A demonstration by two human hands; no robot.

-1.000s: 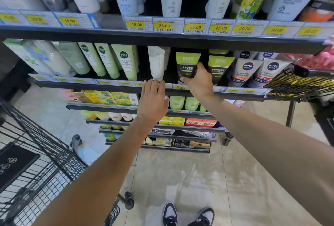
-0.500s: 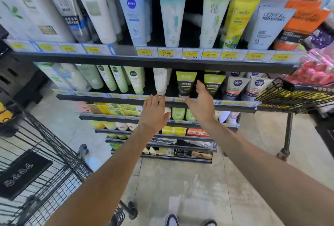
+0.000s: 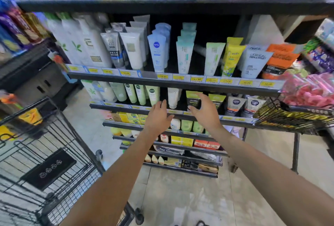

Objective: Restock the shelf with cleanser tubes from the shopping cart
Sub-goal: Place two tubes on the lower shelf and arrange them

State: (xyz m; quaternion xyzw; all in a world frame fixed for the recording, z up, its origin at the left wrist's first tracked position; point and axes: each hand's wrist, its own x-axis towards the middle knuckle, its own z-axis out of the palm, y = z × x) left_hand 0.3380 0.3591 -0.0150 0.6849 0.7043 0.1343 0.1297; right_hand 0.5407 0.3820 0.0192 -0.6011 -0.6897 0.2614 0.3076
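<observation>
A white cleanser tube [image 3: 173,97] stands cap-down on the second shelf [image 3: 231,119], with a green-and-black tube [image 3: 193,99] to its right. My left hand [image 3: 159,117] hovers just below and left of the white tube, fingers straight and holding nothing. My right hand [image 3: 204,112] is spread in front of the green-and-black tube, fingers relaxed, not gripping it. The black wire shopping cart [image 3: 45,153] stands at the lower left; no tubes show in the part I can see.
The upper shelf [image 3: 115,76] carries rows of upright tubes, among them a blue Nivea tube [image 3: 157,52]. A wire basket [image 3: 289,119] of pink packets juts out at the right. Lower shelves hold small boxes. Tiled floor lies below my arms.
My right hand has let go of the green-and-black tube and drawn back, fingers spread. My left hand has lifted off the shelf edge. My view has tilted up.
</observation>
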